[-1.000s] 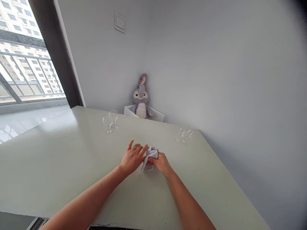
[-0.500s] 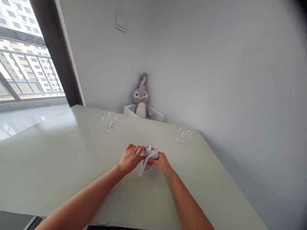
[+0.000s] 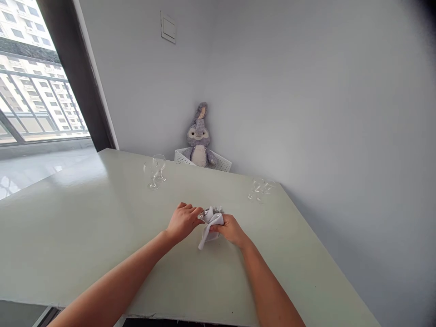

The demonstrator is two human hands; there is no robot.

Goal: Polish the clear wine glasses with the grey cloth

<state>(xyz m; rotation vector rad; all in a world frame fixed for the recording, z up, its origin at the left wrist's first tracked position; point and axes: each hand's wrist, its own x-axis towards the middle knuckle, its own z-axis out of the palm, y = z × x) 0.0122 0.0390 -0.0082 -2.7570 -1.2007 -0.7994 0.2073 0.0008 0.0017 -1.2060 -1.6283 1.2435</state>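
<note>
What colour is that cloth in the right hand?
The cloth is pale lilac-white, seen best in the head view.

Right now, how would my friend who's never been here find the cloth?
Start with the big pale table. Look between the left hand and the right hand, which grips the cloth. It's whitish and crumpled, with one end hanging down, unlike the see-through glasses farther back.

We hold a pale cloth [image 3: 214,220], crumpled and folded over itself, near the middle of the scene, one loose tail drooping toward the near left. A clear glass [image 3: 203,214] shows at its far left edge, partly covered; we cannot make out its full shape.
</note>
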